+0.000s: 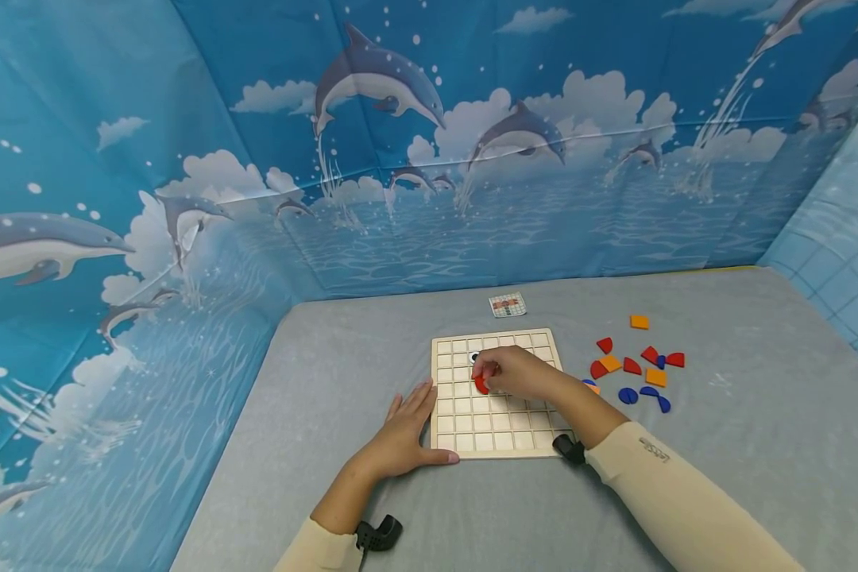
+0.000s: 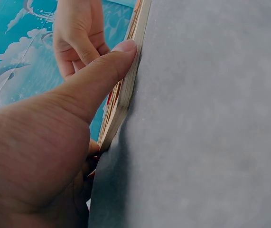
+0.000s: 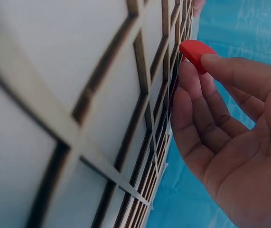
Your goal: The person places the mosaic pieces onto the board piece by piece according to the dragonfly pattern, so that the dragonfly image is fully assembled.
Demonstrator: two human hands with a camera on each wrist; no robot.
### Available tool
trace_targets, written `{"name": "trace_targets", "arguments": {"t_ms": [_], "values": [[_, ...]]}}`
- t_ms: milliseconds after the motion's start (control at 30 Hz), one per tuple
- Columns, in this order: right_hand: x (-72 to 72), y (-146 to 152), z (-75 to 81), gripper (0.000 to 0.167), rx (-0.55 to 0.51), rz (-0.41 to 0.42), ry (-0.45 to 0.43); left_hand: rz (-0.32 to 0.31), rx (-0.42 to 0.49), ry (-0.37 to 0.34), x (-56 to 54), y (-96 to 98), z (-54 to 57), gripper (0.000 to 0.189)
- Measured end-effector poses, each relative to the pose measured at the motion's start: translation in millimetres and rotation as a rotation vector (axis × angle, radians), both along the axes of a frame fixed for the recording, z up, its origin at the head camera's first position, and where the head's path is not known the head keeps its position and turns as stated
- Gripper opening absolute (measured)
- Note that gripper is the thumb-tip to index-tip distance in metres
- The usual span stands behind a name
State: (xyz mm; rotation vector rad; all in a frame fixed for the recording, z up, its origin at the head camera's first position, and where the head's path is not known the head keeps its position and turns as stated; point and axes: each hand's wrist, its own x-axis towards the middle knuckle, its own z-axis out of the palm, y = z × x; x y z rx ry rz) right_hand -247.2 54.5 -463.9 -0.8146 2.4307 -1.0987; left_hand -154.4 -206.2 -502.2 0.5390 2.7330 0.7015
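A wooden grid board [image 1: 465, 425] lies on the grey cloth, with small square cells framed by raised strips. My left hand [image 1: 403, 437] rests at its near left corner, fingers along the left side and thumb [image 2: 118, 52] against the near edge. Over the board's upper middle, my right hand [image 1: 515, 373] pinches a red quarter-circle piece [image 3: 195, 53] between thumb and fingertips, close to the grid. Just below those fingers, red [image 1: 481, 385] shows on the board. A white piece with a black mark [image 1: 474, 357] sits in a cell beside the fingertips, partly hidden.
Right of the board lie scattered red quarter-circles [image 1: 631, 365], orange squares [image 1: 655, 377] and blue half-round pieces [image 1: 628, 396]. A small printed pattern card [image 1: 508, 305] lies behind the board. A dolphin-print backdrop [image 1: 415, 222] stands along the back and left.
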Motion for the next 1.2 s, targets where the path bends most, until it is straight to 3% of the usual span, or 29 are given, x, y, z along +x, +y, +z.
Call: {"name": "trace_targets", "arguments": {"t_ms": [900, 1200], "values": [[0.8, -6.6, -1.0, 0.015, 0.123, 0.046, 0.171, -0.006, 0.019, -0.007, 2.4, 0.0, 6.0, 0.116], [2.5, -8.6, -1.3, 0.008, 0.177, 0.021, 0.202, -0.009, 0.01, -0.009, 2.2, 0.1, 6.0, 0.117]]}}
